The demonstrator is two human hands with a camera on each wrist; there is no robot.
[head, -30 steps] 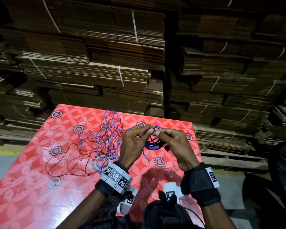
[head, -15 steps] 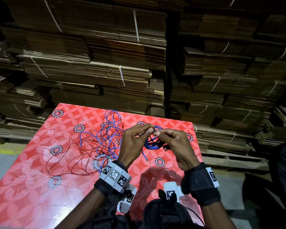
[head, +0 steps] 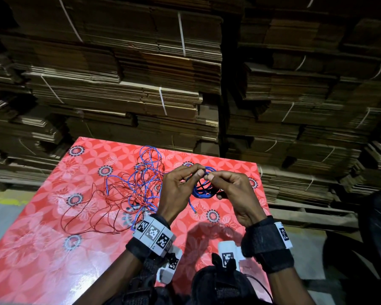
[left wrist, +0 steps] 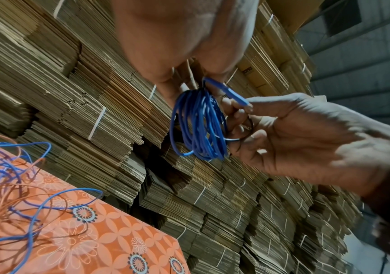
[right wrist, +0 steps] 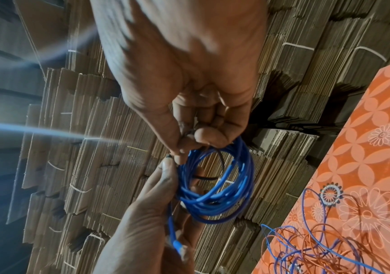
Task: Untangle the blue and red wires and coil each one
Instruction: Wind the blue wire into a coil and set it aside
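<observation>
From the head view, the left hand [head: 176, 190] and right hand [head: 235, 194] meet fingertip to fingertip above the red flowered surface [head: 42, 249], both grips closed in a pinch at the top of a small blue wire coil [head: 204, 190] that hangs just below the pinch, between the two palms. A free blue end [head: 191, 205] trails down from under the left grip toward the surface. Left of the left grip, a loose tangle [head: 132, 190] of blue and red wire lies spread on the surface, well apart from the coil. Behind the surface stand strapped stacks of flattened cardboard [head: 141, 84]. In the left wrist view, the coil [left wrist: 198, 128] hangs directly beneath the left hand's [left wrist: 184, 42] fingertips, while the right hand [left wrist: 306, 140] curls its fingers against the coil's far side and pinches a short blue end [left wrist: 229, 92] between thumb and forefinger. The tangle [left wrist: 8, 185] lies low to the left on the surface [left wrist: 109, 241]. In the right wrist view, the right hand [right wrist: 189, 74] pinches the coil's [right wrist: 217, 189] top, and the left hand [right wrist: 146, 222] comes up from below with fingers against its side, a blue end [right wrist: 175, 239] lying across its palm; the tangle [right wrist: 318, 246] sits at lower right.
</observation>
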